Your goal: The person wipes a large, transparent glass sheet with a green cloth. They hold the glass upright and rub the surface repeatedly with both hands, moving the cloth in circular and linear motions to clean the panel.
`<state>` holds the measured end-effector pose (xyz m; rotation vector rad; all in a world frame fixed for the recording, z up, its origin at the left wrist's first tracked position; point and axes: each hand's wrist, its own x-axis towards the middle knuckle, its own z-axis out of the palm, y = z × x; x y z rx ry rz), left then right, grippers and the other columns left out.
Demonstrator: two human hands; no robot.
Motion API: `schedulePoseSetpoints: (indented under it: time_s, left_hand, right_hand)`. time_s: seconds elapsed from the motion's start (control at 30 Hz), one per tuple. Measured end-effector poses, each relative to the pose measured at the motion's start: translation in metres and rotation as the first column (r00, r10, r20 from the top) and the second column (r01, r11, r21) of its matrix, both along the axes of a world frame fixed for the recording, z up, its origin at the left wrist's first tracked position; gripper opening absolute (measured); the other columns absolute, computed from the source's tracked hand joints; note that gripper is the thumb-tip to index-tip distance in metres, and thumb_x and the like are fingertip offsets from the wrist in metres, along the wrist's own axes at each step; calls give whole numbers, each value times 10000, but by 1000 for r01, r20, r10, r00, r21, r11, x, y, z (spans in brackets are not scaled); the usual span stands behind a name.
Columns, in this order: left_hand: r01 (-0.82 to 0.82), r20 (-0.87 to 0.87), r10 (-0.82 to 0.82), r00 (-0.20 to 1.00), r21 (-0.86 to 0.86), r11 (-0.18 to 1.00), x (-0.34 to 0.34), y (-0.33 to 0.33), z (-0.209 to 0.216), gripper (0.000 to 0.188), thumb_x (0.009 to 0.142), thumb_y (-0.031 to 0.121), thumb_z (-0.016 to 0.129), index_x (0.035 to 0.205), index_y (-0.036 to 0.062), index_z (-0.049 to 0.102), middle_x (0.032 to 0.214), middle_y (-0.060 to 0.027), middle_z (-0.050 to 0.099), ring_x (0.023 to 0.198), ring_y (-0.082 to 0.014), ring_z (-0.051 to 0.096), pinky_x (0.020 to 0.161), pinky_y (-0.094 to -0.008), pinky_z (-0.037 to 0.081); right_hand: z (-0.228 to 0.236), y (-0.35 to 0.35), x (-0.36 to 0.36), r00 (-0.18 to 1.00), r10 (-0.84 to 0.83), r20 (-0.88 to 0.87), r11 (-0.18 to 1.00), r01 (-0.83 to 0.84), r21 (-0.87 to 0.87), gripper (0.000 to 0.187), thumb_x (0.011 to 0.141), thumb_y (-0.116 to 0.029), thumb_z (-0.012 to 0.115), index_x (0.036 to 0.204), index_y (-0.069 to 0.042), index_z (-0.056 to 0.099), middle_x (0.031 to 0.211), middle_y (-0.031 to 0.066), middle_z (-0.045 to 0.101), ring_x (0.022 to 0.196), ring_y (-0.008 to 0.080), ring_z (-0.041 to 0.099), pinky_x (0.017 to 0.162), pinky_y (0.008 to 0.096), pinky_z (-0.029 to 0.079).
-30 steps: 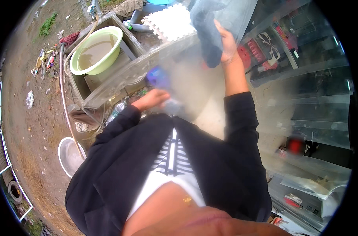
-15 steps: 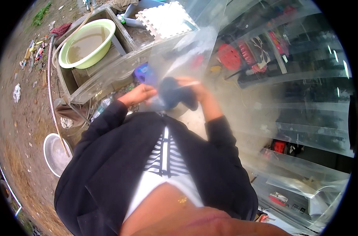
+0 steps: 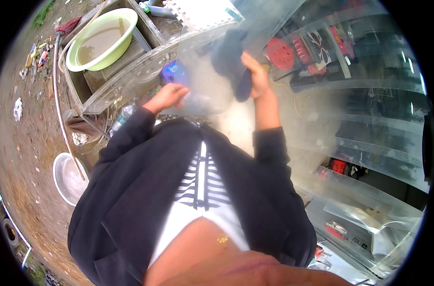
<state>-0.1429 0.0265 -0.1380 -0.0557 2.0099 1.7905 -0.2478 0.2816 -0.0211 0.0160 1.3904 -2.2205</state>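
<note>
A clear plastic strip [image 3: 198,57] hangs in front of me, its surface hazy. At its near left edge my left hand [image 3: 170,97] is closed, fingers pinched on the plastic. My right hand [image 3: 257,76] is wrapped around a dark blue cloth [image 3: 230,59], which lies spread against the strip and droops below my palm. Part of the cloth looks dulled, as if seen through the plastic. Beyond my left hand, a blue-purple plastic object [image 3: 174,71] shows through the sheet; I cannot tell its kind.
A pale green basin [image 3: 129,35] of murky water sits in a stone sink [image 3: 78,88] at the far left. More clear strips [image 3: 379,100] hang on the right, before shelves with a red perforated disc [image 3: 280,53]. A hose [image 3: 59,114] runs down to a white tub [image 3: 67,176].
My right hand has moved away from me and to the right with the cloth, and the cloth has spread out lengthwise. My left hand has shifted slightly farther away, still at the plastic.
</note>
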Motion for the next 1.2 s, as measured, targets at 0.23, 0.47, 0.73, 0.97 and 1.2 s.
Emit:
schedulePoseSetpoints:
  time_s: [0.23,0.47,0.73,0.97,1.2]
  left_hand:
    - [71,-9,-72,997,-90,993,-2,-26,-6,300,965,287,522,965,21,661,634,-10,580,555,-77,529,553,-234,442]
    - [-7,12,7,1000,-13,1000,-17,2,-9,293,983,263,488,1024,15,640,673,-13,592,584,-72,539,589,-231,454]
    - [73,63,-81,995,113,991,-11,26,0,288,983,279,499,1043,27,626,697,4,594,586,-67,546,551,-224,451]
    - [60,155,-81,985,134,989,-12,1,14,257,984,294,489,986,76,625,650,23,592,543,-37,537,456,-188,351]
    - [-70,158,60,986,57,996,-8,-18,10,282,988,302,470,1013,69,627,651,20,606,551,-30,552,443,-187,350]
  right_hand:
    - [-97,50,94,890,310,334,892,-394,220,377,913,-125,480,1250,37,531,1201,96,590,1043,163,583,896,285,465]
    - [-36,70,56,934,-357,1,901,344,267,327,938,-194,486,1207,-13,524,1023,107,628,880,184,621,721,337,525]
    - [-28,-60,55,232,495,-838,505,707,494,309,744,-164,688,1051,-187,650,816,77,565,724,272,605,597,387,491]
    - [-89,29,-30,722,273,-635,96,637,765,286,834,-201,607,1118,-192,643,1017,169,614,873,332,625,739,423,511]
    - [-88,92,-21,765,-576,-287,648,642,410,315,941,-172,528,1198,0,585,1108,103,620,996,196,588,894,301,451]
